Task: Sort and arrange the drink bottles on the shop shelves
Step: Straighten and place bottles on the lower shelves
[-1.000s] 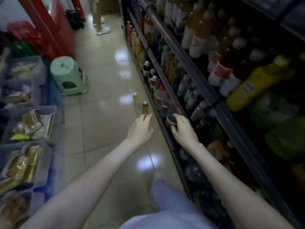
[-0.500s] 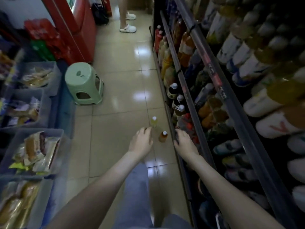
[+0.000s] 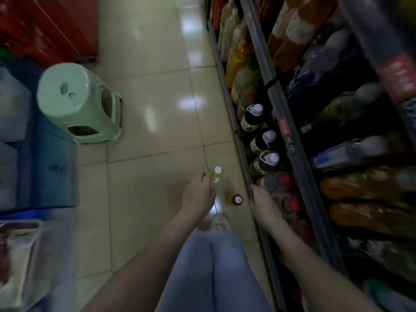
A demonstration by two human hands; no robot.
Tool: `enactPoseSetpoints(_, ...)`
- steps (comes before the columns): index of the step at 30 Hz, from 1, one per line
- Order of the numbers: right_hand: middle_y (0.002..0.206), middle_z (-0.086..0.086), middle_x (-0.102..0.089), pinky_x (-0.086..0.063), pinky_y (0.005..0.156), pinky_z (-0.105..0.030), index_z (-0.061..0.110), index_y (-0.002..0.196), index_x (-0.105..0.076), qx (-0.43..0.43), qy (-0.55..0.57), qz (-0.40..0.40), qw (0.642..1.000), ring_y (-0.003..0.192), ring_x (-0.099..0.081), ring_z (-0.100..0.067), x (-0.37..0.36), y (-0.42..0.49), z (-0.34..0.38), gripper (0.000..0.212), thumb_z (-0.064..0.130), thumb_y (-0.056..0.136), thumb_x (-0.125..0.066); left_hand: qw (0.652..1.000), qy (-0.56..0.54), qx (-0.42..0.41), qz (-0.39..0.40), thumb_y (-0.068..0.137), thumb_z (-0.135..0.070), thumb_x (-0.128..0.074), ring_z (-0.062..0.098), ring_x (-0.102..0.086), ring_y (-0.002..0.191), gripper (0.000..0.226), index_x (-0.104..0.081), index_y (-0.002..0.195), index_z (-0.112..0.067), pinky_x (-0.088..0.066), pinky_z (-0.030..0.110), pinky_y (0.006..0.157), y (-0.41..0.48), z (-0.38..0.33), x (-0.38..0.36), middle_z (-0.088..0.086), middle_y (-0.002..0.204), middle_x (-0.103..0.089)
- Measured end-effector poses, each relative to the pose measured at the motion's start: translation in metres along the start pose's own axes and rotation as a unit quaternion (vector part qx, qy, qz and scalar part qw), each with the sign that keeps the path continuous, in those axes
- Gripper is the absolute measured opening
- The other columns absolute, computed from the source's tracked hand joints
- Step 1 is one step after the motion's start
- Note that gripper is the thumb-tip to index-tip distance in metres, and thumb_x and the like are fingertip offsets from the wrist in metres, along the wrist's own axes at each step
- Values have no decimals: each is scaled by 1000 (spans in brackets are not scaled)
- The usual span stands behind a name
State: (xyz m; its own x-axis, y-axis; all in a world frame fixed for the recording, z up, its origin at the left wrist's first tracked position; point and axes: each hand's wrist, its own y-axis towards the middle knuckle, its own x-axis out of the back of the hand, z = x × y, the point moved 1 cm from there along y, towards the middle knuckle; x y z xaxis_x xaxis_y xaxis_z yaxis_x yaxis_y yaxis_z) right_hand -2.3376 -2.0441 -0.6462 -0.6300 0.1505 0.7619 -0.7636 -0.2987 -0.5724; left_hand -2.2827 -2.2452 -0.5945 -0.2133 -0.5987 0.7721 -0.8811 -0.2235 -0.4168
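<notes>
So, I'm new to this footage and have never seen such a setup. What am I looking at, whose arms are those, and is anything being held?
There is no machine. A person wears a wide-angle camera on the head, so you look down along their own body. They stand in a shop aisle, with drink shelves on their right and a green stool on the left. Two small bottles stand on the floor: a yellow bottle with a white cap and an amber bottle. The left hand is right against the yellow one, but blur hides whether it grips. The right hand is at the lowest shelf's front edge, by red-capped bottles. Nothing is clearly held.
</notes>
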Motion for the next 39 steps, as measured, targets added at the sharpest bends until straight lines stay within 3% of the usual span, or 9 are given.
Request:
enactPoseSetpoints(5,134,-14,-44,-41,92,-37,11,141,-36,-9,-73,78,994,122,-44,-33,-68,80,-33,43,8,97,-40,998,-51,40,-1,93,-16,-50,32,-43,125,54,-38,145,-12,-41,39,96,68,25,-70,11,143,-44)
enactPoseSetpoints(15,132,-16,-45,-45,92,-39,14,135,-42,12,-114,180,977,113,-52,-35,-187,172,-77,37,16,98,-38,997,-63,40,21,93,-14,-51,28,-45,123,49,-43,142,-12,-43,39,95,140,76,-168,9,137,-48)
enactPoseSetpoints(18,129,-18,-41,-45,82,-37,16,140,-35,-5,-112,174,978,108,-53,-35,-186,178,-73,48,1,94,-38,998,-51,24,36,93,-13,-50,27,-44,125,47,-45,140,-13,-41,35,95,142,81,-168,7,139,-47)
enactPoseSetpoints(24,116,-13,-49,-37,65,-31,8,112,-51,-6,-2,72,997,93,-57,-33,-95,108,-25,21,16,92,-52,987,-12,-43,154,89,-13,-54,27,-45,125,51,-46,139,-19,-41,36,98,113,55,-115,1,142,-46)
enactPoseSetpoints(29,104,-4,-55,-43,72,-35,12,99,-58,4,164,-29,986,91,-55,-24,37,-9,36,14,14,85,-58,959,36,-145,240,81,-22,-69,26,-20,144,87,-19,153,-19,-25,38,114,65,-1,-36,10,157,-21)
enactPoseSetpoints(31,99,0,-58,-42,74,-29,15,95,-60,22,225,-73,971,89,-55,-15,86,-60,57,17,11,80,-65,950,35,-190,245,78,-33,-72,29,-33,138,82,-31,147,-17,-32,40,108,45,-32,3,12,149,-37)
enactPoseSetpoints(34,97,4,-64,-44,77,-18,22,100,-63,-4,327,-166,930,88,-58,-5,141,-129,79,24,9,81,-71,945,18,-223,239,69,-40,-69,33,-60,103,54,-48,116,-21,-48,37,77,12,-81,73,8,112,-63)
enactPoseSetpoints(37,98,12,-64,-52,82,-31,35,117,-55,-73,458,-207,862,89,-61,-5,171,-195,91,42,23,82,-75,933,23,-218,285,60,-48,-75,26,-61,100,63,-48,112,-28,-51,38,82,-24,-125,132,3,108,-66)
enactPoseSetpoints(39,107,13,-64,-52,90,-32,38,118,-52,-84,483,-206,847,100,-62,-8,180,-239,99,45,30,81,-76,915,-16,-241,323,49,-59,-74,17,-63,99,65,-55,106,-35,-52,38,89,-50,-152,161,-5,105,-68)
